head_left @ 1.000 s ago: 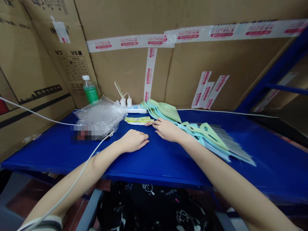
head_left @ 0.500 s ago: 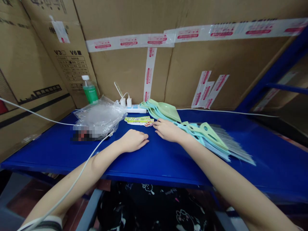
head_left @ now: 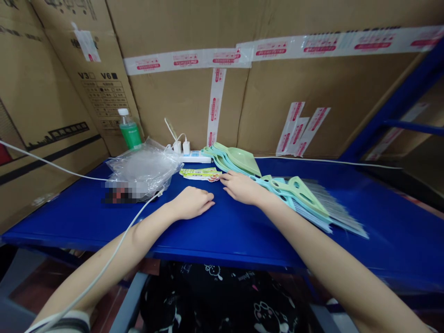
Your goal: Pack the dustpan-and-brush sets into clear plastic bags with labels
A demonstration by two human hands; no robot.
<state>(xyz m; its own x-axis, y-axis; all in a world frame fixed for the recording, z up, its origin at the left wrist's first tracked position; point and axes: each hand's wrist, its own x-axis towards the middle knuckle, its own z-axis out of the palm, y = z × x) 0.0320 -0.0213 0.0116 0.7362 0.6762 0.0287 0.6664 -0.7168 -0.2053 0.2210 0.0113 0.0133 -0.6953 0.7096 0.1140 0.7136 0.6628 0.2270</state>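
The head camera looks down on a blue table (head_left: 222,233) set against taped cardboard boxes (head_left: 187,99). The left hand (head_left: 192,203) lies palm down on the bare table, fingers loosely together and flat, gripping nothing. The right hand (head_left: 242,187) lies palm down just beside it, a little farther back. Its fingers are stretched out and clamped on nothing, and its fingertips touch the near edge of a small stack of paper labels (head_left: 199,173). These labels lie flat on the table, just in front of a white power strip (head_left: 194,158) with two chargers plugged in.

A nested stack of green and pale blue plastic scoops (head_left: 239,158) lies just behind and to the right of the right hand. Their handles run past the wrist and over a pile of clear sleeves (head_left: 335,208).

To the left of the labels sits a heap of clear plastic bags (head_left: 144,167), with a green bottle (head_left: 130,130) behind it. A white cable (head_left: 104,268) crosses the left forearm.
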